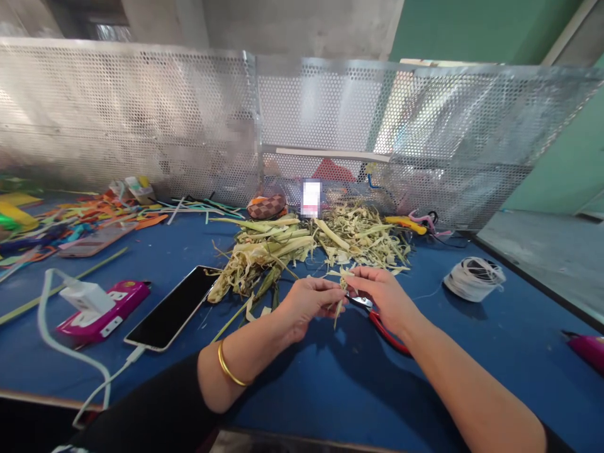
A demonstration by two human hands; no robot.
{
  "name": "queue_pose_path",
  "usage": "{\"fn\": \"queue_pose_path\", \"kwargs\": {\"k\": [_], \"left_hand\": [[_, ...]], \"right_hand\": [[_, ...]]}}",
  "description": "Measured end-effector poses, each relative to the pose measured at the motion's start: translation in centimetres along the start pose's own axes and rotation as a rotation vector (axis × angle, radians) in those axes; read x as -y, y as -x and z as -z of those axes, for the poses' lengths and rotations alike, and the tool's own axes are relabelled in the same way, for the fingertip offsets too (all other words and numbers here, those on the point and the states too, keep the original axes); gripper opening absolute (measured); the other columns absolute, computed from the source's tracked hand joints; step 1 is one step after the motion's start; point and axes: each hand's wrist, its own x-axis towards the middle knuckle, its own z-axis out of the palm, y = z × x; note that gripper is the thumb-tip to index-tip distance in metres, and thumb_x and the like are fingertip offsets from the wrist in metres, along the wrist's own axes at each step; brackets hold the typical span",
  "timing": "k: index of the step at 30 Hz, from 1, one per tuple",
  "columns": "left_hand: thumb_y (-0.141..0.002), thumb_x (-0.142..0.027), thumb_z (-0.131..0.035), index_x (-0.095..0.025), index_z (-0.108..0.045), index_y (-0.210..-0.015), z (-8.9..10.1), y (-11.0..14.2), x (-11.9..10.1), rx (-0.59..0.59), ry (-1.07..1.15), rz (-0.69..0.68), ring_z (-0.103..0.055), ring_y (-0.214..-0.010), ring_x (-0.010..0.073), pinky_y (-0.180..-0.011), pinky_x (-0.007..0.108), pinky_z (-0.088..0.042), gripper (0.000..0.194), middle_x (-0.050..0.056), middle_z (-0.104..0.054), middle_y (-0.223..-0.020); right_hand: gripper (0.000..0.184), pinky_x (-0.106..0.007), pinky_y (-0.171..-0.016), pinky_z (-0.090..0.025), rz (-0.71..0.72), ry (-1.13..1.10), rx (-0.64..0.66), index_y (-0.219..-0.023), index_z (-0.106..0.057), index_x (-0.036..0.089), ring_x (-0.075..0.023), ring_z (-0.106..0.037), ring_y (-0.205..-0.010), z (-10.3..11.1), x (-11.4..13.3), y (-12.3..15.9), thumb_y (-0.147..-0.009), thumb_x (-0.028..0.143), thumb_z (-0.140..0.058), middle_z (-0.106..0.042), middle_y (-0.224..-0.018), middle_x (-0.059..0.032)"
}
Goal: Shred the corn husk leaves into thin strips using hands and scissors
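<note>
Leaf piece (343, 283), head view: located above the counter (302, 402), between left hand (306, 302) and right hand (383, 294). Each grip is pinching it at the fingertips, seemingly to steady it from both sides. Red-handled scissors (391, 336) lie near the right hand, presumably for reach. The leaf pile (278, 245) crowds the far side; more room shows nearer the person.
</note>
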Motion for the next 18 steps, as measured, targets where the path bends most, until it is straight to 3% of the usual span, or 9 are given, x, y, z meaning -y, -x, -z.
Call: {"fn": "queue_pose_path", "kwargs": {"k": [4, 8, 12, 18], "left_hand": [[-0.054, -0.030, -0.084, -0.014, -0.066, -0.065, 0.32, -0.23, -0.04, 0.107, 0.063, 0.117, -0.057, -0.053, 0.0083, -0.060, 0.022, -0.049, 0.026, 0.001, -0.064, -0.064], [-0.053, -0.040, -0.083, -0.014, -0.069, -0.071, 0.30, -0.25, -0.16, 0.029, -0.066, -0.013, -0.058, -0.055, 0.0099, -0.065, 0.026, -0.051, 0.034, 0.003, -0.066, -0.069], [-0.056, -0.045, -0.080, -0.014, -0.071, -0.074, 0.33, -0.44, 0.08, 0.011, -0.124, -0.079, -0.054, -0.052, 0.0089, -0.058, 0.023, -0.047, 0.037, 0.002, -0.064, -0.065], [-0.052, -0.039, -0.083, -0.013, -0.070, -0.073, 0.64, -0.85, -0.09, -0.118, 0.060, -0.076, -0.057, -0.058, 0.0094, -0.056, 0.020, -0.043, 0.036, 0.002, -0.066, -0.066]], "right_hand": [[0.027, -0.029, -0.064, -0.040, -0.019, -0.037, 0.055, -0.063, -0.061, 0.015, -0.0121, -0.052, -0.057, 0.11, 0.30, 0.03, -0.059, 0.037, -0.076, -0.058, -0.057, 0.0024], [0.026, -0.027, -0.059, -0.036, 0.060, 0.118, 0.011, -0.060, -0.060, 0.015, -0.0108, -0.047, -0.055, -0.24, 0.65, 0.31, -0.063, 0.039, -0.071, -0.054, -0.054, 0.0031], [0.030, -0.027, -0.061, -0.036, 0.109, 0.201, 0.008, -0.064, -0.061, 0.017, -0.0121, -0.048, -0.059, -0.42, 0.50, 0.37, -0.065, 0.046, -0.069, -0.055, -0.059, 0.0025], [0.030, -0.029, -0.065, -0.040, 0.182, 0.288, -0.188, -0.070, -0.061, 0.019, -0.0159, -0.052, -0.065, -0.02, 0.11, 0.13, -0.071, 0.048, -0.064, -0.058, -0.063, 0.0010]]}}
